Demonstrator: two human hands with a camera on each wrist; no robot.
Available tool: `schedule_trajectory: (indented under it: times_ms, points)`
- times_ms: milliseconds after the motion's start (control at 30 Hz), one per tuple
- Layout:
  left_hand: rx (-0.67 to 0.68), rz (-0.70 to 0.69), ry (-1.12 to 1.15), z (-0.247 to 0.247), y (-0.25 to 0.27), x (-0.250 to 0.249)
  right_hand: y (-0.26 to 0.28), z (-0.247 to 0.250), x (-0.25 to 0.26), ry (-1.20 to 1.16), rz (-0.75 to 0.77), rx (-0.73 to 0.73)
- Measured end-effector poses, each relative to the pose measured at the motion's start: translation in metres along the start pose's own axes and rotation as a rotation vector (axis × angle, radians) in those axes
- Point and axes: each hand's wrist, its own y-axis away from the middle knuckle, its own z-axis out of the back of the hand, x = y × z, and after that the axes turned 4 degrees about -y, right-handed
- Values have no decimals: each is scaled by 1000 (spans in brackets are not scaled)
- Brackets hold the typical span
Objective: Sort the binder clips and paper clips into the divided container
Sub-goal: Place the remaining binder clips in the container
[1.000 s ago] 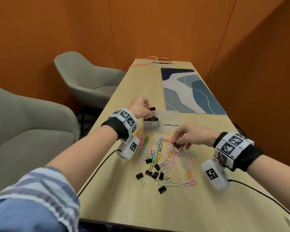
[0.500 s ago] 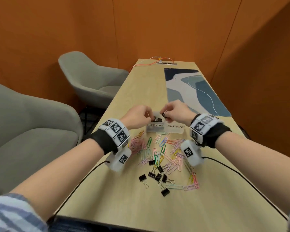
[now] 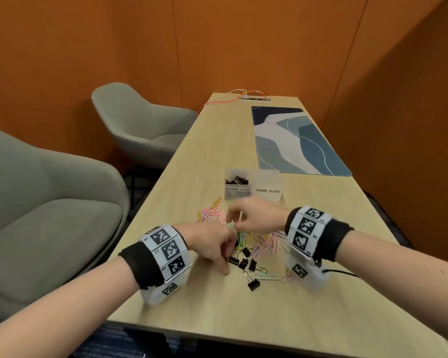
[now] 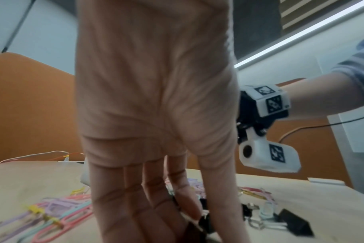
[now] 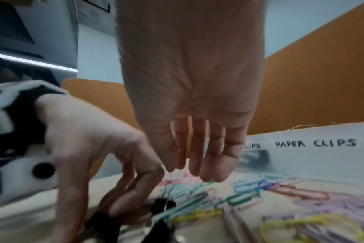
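Observation:
A clear divided container (image 3: pixel 254 196) stands beyond the pile. Its left half, labelled BINDER CLIPS, holds black binder clips (image 3: pixel 236 180). I see nothing in the half labelled PAPER CLIPS (image 5: pixel 314 156). Coloured paper clips (image 3: pixel 212 213) and several black binder clips (image 3: pixel 252 284) lie mixed on the table. My left hand (image 3: pixel 226 257) reaches down into the pile. Its thumb and index finger pinch a black binder clip (image 4: pixel 206 220) that lies on the table. My right hand (image 3: pixel 234 218) hovers over the paper clips (image 5: pixel 239 199), fingers hanging straight and holding nothing.
A blue patterned mat (image 3: pixel 295 143) lies on the far right of the wooden table (image 3: pixel 243 319). A power strip with orange cables (image 3: pixel 254 98) sits at the far end. Two grey armchairs (image 3: pixel 49 215) stand to the left. Orange walls close in on the right.
Both hands have come back from the container to the pile. The left hand has dropped onto the binder clips nearest me. The right hand no longer holds a binder clip.

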Motion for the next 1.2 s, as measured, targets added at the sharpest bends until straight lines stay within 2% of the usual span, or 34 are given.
schedule_trajectory:
  times_ms: [167, 300, 533, 700, 867, 967, 1200]
  points:
    - [1, 10, -12, 2, 4, 0, 3, -22, -1, 44, 34, 4]
    - [-24, 21, 10, 0, 4, 2, 7, -20, -5, 1, 31, -76]
    - [-81, 29, 67, 3, 4, 5, 21, 3, -26, -394, -161, -258]
    - [-198, -30, 167, 11, 2, 6, 32, 3, -28, -544, -213, -177]
    - [-237, -120, 26, 6, -4, -1, 39, 0, -29, -436, -222, -54]
    - [-220, -87, -58, 5, -12, 0, 46, 0, -27, -377, -225, 3]
    - [-289, 17, -19, 11, -14, 12, 46, -18, -21, -212, -165, 58]
